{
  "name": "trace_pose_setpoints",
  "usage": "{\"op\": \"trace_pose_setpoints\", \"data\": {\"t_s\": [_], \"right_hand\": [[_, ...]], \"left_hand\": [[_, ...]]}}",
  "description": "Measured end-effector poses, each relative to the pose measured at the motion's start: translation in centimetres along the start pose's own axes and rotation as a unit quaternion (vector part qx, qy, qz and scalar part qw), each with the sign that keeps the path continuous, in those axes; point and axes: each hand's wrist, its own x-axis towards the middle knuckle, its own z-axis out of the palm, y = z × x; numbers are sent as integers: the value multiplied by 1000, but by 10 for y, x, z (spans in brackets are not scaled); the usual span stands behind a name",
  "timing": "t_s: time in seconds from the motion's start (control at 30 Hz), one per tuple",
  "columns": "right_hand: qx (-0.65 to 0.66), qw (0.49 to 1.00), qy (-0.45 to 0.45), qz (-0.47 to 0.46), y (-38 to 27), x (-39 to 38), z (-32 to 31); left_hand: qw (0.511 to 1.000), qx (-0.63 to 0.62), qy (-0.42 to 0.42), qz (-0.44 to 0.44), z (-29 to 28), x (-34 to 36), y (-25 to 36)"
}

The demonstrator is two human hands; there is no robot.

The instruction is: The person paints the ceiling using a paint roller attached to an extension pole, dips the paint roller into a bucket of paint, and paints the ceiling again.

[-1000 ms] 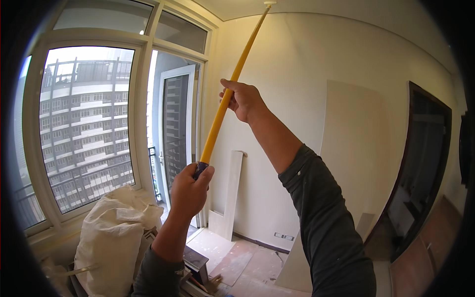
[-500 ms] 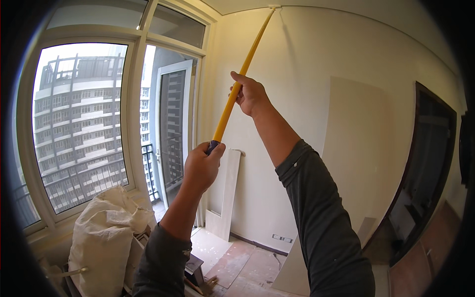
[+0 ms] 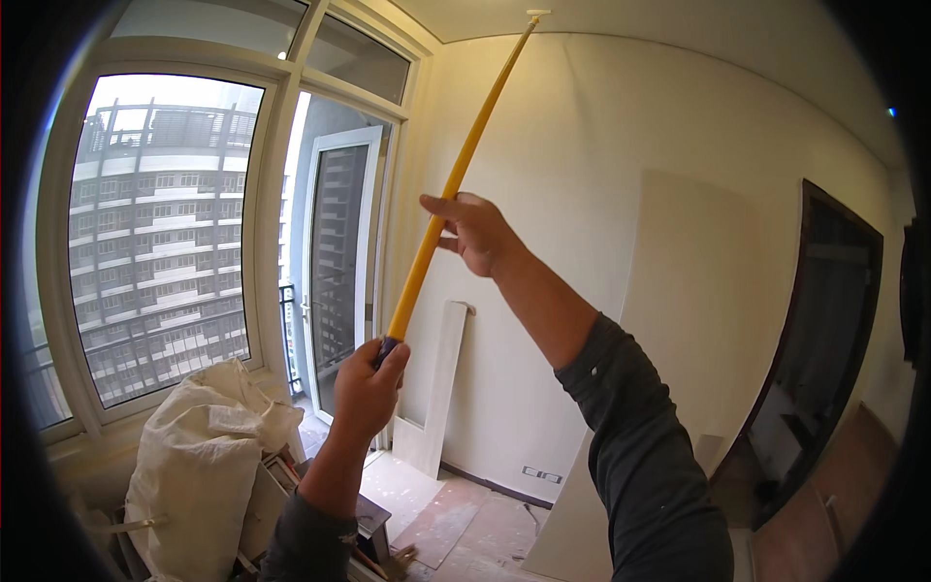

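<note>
My left hand (image 3: pixel 370 383) grips the dark blue handle (image 3: pixel 388 347) at the lower end of a long yellow pole (image 3: pixel 417 267). Higher up, my right hand (image 3: pixel 473 233) holds the same pole loosely, thumb across it and some fingers curled partly behind it. The pole slants up and away to a small white head (image 3: pixel 539 14), which appears to touch the ceiling (image 3: pixel 659 24) just beyond the top edge of the wall (image 3: pixel 543 145). Whether the head is a roller or a pad is too small to tell.
A window (image 3: pixel 160 233) and an open glazed door (image 3: pixel 339 242) are on the left. Below lie a white sack (image 3: pixel 189 466) and assorted material. A pale board (image 3: pixel 436 378) leans against the wall. A dark-framed doorway (image 3: pixel 824 310) stands at right; worn sheets cover the floor (image 3: pixel 456 524).
Over the last half second both hands and the pole's lower part have moved down and slightly left, after first rising. The head has stayed up by the wall-ceiling edge.
</note>
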Motion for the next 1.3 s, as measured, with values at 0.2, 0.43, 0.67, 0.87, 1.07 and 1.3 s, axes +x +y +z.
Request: {"op": "trace_pose_setpoints", "data": {"t_s": [0.2,0.43,0.67,0.87,1.07,1.3], "right_hand": [[-29,998,-48,-15,-12,-61,66],[-26,994,-94,-47,-20,-120,146],[-32,993,-103,-47,-51,-174,231],[-41,992,-110,-38,-75,-213,293],[-40,988,-145,-34,-85,-257,347],[-56,984,-167,-32,-97,-307,403]], "left_hand": [[1000,-16,-2,1,-56,-72,6],[997,-76,-9,4,-122,-156,24],[996,-93,-11,5,-186,-225,63],[997,-71,-6,11,-235,-276,91],[997,-77,5,-2,-281,-331,96],[995,-91,39,-11,-322,-392,109]]}}
